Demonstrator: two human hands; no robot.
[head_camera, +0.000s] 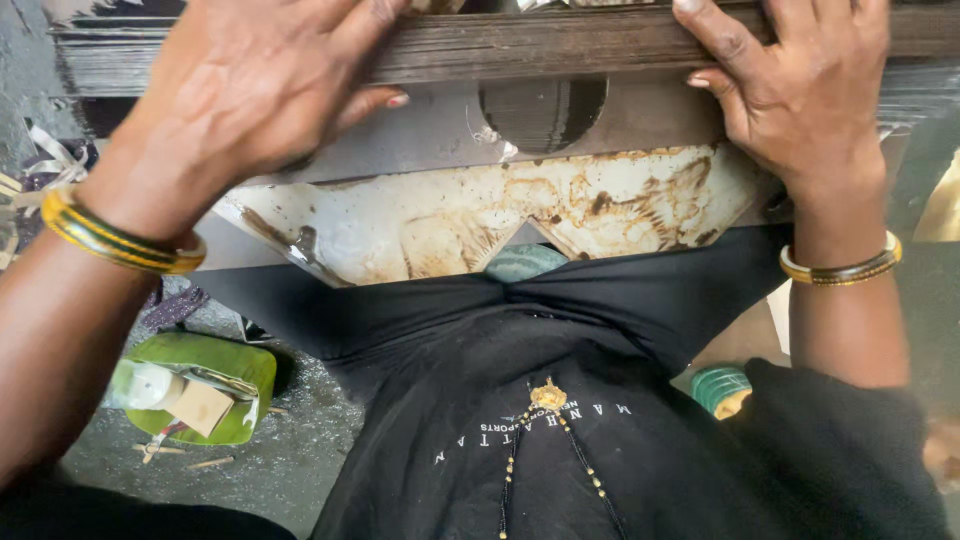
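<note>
Both hands (240, 95) (800, 85) press a dark stack (540, 45); green container (205, 385) lower left

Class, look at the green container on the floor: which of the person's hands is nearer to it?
Left. The left hand rests on the dark stack above the green container; the right hand grips the stack's far side.

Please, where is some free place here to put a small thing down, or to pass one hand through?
Free: the grey floor between the green container and the black garment. Crowded: the stack of thin sheets at the top, covered by the left hand and right hand; the stained metal plate lies tight against the lap.
</note>
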